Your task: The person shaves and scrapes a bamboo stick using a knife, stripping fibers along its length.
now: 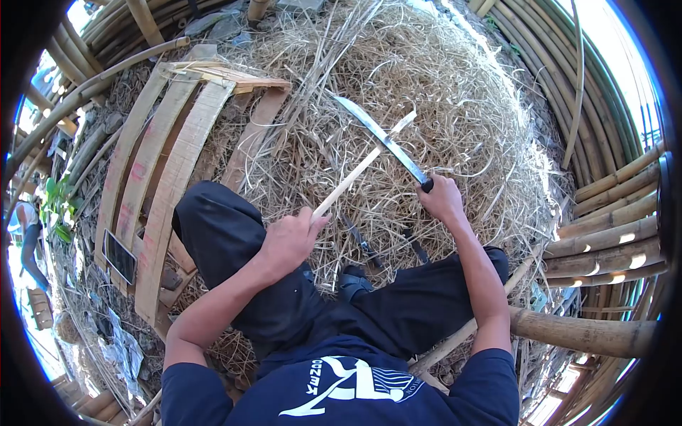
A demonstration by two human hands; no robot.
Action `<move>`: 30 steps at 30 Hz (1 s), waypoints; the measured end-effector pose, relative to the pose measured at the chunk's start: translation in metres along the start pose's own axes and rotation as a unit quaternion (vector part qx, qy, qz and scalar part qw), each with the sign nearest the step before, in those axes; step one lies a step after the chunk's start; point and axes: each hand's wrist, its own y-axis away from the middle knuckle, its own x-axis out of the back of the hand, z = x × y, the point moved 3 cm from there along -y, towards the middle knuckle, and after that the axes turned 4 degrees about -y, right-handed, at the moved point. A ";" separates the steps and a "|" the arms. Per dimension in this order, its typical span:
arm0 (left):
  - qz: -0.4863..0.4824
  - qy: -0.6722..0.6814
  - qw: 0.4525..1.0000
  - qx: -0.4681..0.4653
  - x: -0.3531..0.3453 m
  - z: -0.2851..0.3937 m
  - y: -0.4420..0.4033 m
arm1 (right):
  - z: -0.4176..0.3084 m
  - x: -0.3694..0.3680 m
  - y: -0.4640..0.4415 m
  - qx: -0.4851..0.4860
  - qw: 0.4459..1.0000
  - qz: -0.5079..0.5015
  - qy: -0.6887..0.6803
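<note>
My left hand point(288, 241) is closed around the near end of a pale stick point(352, 179), likely split bamboo, which slants up and away to the right. In my right hand point(443, 200) is the dark handle of a machete point(365, 121), its long blade pointing up and to the left. The blade crosses the stick close to its far end, where the wood looks paler and cut. Whether blade and stick touch, I cannot tell. Both hands are above a thick heap of shavings point(455, 92), in front of my bent legs.
A slatted wooden crate point(186, 131) stands left of my knee, with a dark flat-screened device point(119, 257) on it. Two dark narrow objects point(364, 245) lie among the shavings near my feet. Bamboo poles point(604, 334) line the right side. Another person point(30, 234) is far left.
</note>
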 end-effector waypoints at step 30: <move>0.037 0.042 0.998 -0.003 -0.002 0.003 -0.007 | -0.002 -0.009 -0.013 -0.021 0.997 -0.074 -0.005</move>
